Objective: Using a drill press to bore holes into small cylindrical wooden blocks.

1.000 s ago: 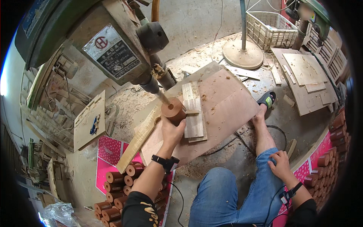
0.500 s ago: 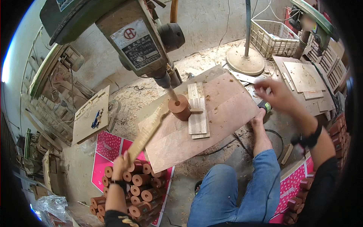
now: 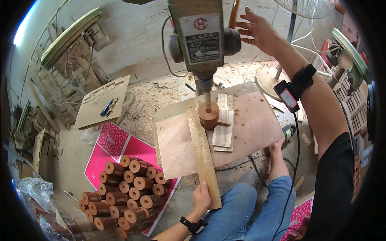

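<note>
My left hand [image 3: 202, 197] is closed round the near end of a long flat wooden strip [image 3: 202, 148]. The strip lies over the board [image 3: 253, 120], its far part against the left side of a brown cylinder [image 3: 208, 119]. That cylinder stands upright beneath the drill press [image 3: 203, 38], whose bit [image 3: 207, 98] reaches down to the hole in its top. Light wooden stop pieces [image 3: 222, 134] touch the cylinder on the right. Raised at the upper right, my right hand [image 3: 257, 32] is open, fingers spread beside the press's wooden-coloured lever [image 3: 234, 15].
Several brown drilled cylinders [image 3: 132, 186] are piled on pink patterned cardboard [image 3: 108, 142] at the left. A panel with a blue tool [image 3: 107, 107] stands behind them. Right of the press are a fan stand [image 3: 267, 82] and a cable [image 3: 295, 160]. Wood shavings cover the floor behind.
My right hand has risen from the board's right side to near the lever. My left hand has moved right, swinging the strip's near end rightward. The view has shifted too.
</note>
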`<move>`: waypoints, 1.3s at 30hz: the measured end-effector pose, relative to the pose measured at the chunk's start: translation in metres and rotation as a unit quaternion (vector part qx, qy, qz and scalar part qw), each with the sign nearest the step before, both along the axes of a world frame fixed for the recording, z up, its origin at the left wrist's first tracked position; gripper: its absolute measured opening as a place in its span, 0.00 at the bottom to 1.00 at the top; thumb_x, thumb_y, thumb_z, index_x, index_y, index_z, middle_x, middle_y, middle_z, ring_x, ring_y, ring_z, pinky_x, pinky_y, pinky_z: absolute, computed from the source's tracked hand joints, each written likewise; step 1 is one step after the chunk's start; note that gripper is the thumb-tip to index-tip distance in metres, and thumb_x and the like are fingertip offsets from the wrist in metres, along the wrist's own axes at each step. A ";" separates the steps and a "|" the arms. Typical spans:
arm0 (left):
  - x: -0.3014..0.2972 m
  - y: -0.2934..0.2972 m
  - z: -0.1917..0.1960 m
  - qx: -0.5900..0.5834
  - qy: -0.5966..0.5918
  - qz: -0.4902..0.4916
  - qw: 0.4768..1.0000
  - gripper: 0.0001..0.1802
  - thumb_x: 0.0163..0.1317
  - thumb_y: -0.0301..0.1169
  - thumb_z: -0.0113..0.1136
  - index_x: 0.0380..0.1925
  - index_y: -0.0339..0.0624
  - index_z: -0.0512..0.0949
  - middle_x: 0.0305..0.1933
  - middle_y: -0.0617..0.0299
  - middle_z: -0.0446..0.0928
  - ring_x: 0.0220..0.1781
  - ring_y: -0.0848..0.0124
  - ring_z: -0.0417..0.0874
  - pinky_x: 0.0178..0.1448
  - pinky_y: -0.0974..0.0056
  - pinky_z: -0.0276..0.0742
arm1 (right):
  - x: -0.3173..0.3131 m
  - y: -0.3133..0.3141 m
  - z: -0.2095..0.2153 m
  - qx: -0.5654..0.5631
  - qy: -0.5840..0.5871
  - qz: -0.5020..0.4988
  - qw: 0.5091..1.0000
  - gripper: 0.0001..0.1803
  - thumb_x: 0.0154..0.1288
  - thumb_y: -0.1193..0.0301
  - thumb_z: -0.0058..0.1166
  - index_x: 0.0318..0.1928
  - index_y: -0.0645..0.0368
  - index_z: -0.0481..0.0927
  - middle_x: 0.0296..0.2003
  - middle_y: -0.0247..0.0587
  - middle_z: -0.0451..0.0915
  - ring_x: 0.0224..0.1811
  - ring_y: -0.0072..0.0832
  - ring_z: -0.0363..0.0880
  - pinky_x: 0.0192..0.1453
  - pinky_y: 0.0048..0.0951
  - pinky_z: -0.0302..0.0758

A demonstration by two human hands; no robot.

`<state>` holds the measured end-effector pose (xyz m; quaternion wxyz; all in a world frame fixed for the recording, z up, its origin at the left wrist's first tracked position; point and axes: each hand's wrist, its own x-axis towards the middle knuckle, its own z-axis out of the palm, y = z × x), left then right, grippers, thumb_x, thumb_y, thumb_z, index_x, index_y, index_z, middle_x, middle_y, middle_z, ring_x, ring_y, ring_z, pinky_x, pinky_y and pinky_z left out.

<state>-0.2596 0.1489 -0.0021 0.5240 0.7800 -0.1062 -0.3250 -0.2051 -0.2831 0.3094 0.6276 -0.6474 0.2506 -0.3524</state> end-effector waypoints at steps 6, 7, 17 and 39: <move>0.000 -0.007 0.003 -0.001 -0.076 -0.014 0.997 0.25 0.75 0.47 0.41 0.48 0.33 0.73 0.44 0.38 0.80 0.44 0.47 0.82 0.49 0.50 0.75 | 0.007 0.001 0.017 0.077 -0.118 0.102 0.985 0.34 0.74 0.38 0.33 0.63 0.52 0.68 0.60 0.39 0.76 0.62 0.31 0.69 0.68 0.39 0.57; 0.000 -0.008 0.003 0.007 -0.076 -0.018 0.997 0.25 0.75 0.47 0.42 0.49 0.33 0.72 0.46 0.37 0.79 0.47 0.44 0.81 0.51 0.49 0.75 | 0.002 0.004 0.020 0.102 -0.127 0.113 0.980 0.34 0.74 0.39 0.33 0.62 0.52 0.69 0.61 0.41 0.75 0.63 0.31 0.69 0.68 0.39 0.57; 0.002 -0.005 0.006 0.012 -0.046 -0.054 0.997 0.28 0.71 0.50 0.52 0.55 0.35 0.69 0.48 0.36 0.80 0.52 0.44 0.82 0.55 0.50 0.76 | -0.081 0.026 0.025 0.060 -0.138 0.370 0.917 0.31 0.74 0.41 0.37 0.57 0.53 0.72 0.62 0.45 0.74 0.62 0.32 0.69 0.65 0.35 0.64; 0.002 -0.005 0.004 0.026 -0.099 -0.050 0.993 0.25 0.70 0.48 0.54 0.48 0.32 0.71 0.41 0.38 0.81 0.45 0.46 0.85 0.48 0.51 0.79 | -0.135 0.071 -0.054 0.063 0.157 0.204 0.964 0.39 0.73 0.56 0.53 0.75 0.60 0.53 0.62 0.46 0.73 0.54 0.29 0.75 0.55 0.34 0.78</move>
